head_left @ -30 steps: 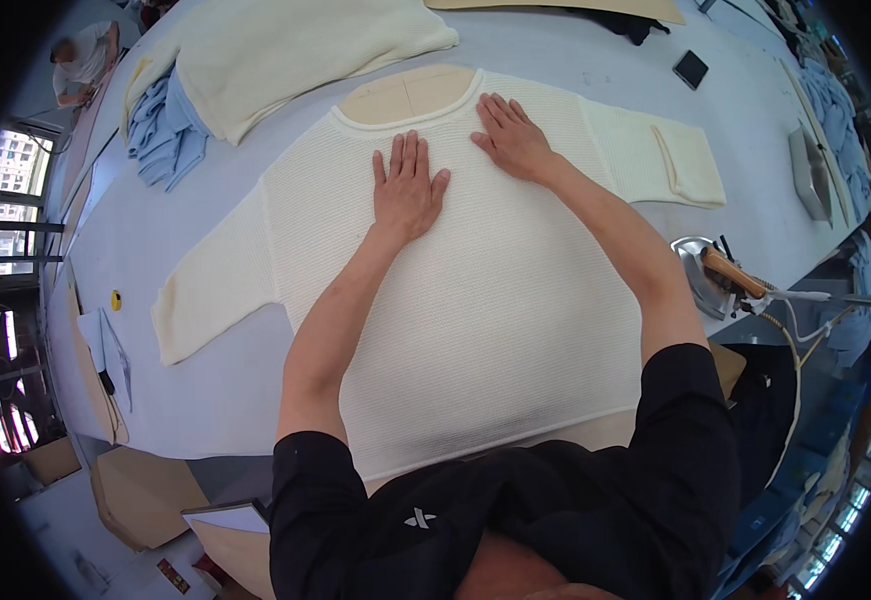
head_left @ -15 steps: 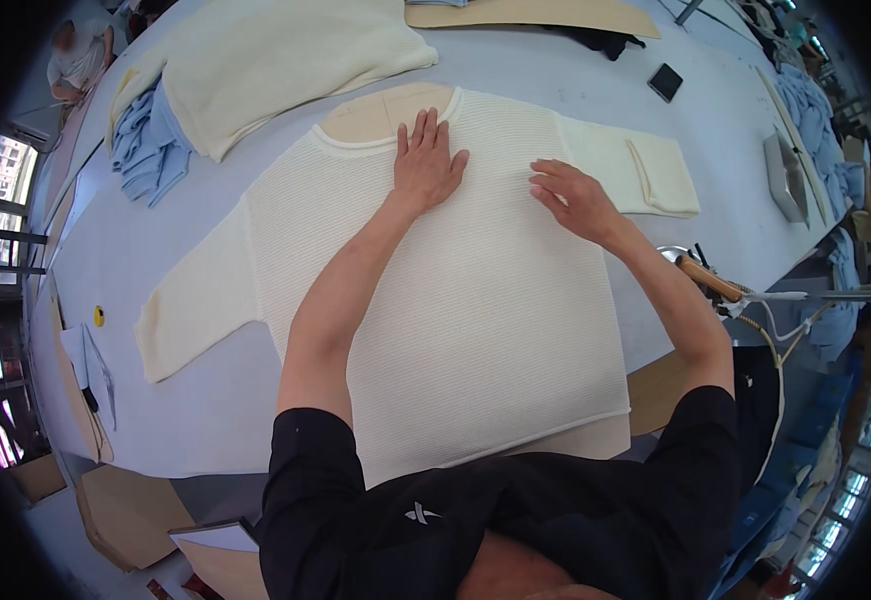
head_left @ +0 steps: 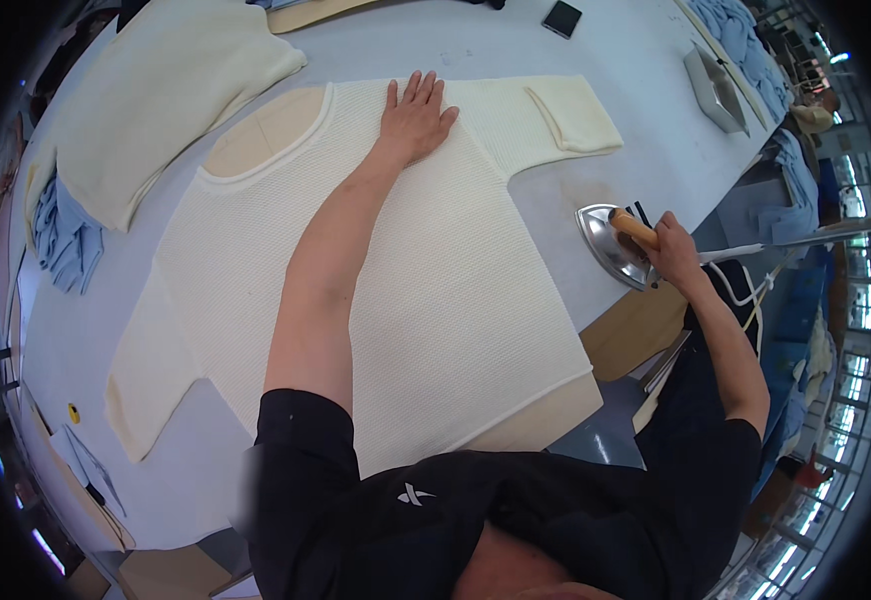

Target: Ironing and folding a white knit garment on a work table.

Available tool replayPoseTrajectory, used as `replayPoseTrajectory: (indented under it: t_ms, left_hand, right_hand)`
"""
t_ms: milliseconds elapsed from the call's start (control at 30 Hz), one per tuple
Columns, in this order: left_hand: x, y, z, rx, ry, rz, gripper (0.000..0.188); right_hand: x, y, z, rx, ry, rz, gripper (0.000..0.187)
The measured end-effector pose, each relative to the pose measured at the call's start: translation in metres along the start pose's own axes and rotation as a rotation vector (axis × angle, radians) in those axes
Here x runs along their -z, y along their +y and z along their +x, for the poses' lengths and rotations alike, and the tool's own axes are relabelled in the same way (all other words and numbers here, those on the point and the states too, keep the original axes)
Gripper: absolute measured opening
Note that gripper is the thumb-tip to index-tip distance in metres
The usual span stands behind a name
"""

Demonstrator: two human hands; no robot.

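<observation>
A cream knit sweater (head_left: 436, 290) lies spread across the pale table, one sleeve out to the left and the other folded back at its cuff. Inside it sits a tan board (head_left: 266, 132), showing at the neck and below the hem. My left hand (head_left: 417, 120) rests flat on the sweater near the shoulder to the right of the neckline, fingers stretched out. At the table's right edge, my right hand (head_left: 674, 250) is closed round the wooden handle of a steam iron (head_left: 611, 245). The iron stands on the table, beside the sweater.
Another cream knit garment (head_left: 171, 90) and a light blue cloth (head_left: 68, 235) lie at the far left. A black phone (head_left: 562, 19) is at the back. A metal tray (head_left: 716, 90) stands at the right edge. Hoses (head_left: 751, 290) run from the iron.
My right hand has moved from above the sweater to the iron and taken hold of its handle. My left hand has shifted along the sweater from the neckline toward the shoulder. The view has turned right.
</observation>
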State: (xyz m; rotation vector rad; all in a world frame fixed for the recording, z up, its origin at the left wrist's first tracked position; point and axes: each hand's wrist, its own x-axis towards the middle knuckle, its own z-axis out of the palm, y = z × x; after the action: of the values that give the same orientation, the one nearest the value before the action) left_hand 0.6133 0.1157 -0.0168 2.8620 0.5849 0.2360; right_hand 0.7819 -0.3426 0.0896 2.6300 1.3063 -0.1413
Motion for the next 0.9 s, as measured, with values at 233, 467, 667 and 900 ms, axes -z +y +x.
replayPoseTrajectory:
  t_ms: [233, 467, 667, 900]
  left_hand:
    - [-0.007, 0.010, -0.008, -0.042, 0.032, 0.142, 0.064]
    - [0.048, -0.014, -0.069, 0.127, 0.306, -0.395, 0.043]
    - [0.082, -0.039, -0.179, 0.425, 0.489, -0.688, 0.026]
    - [0.004, 0.035, -0.091, 0.017, 0.205, -0.043, 0.075]
  right_hand:
    - [0.028, -0.071, 0.016, 0.163, 0.184, 0.292, 0.020]
    - [0.053, -0.178, 0.107, 0.306, 0.036, 0.279, 0.017]
    - [0.092, -0.264, 0.253, 0.307, 0.117, 0.257, 0.025]
    - [0.078, -0.304, 0.388, 0.414, 0.216, 0.145, 0.029]
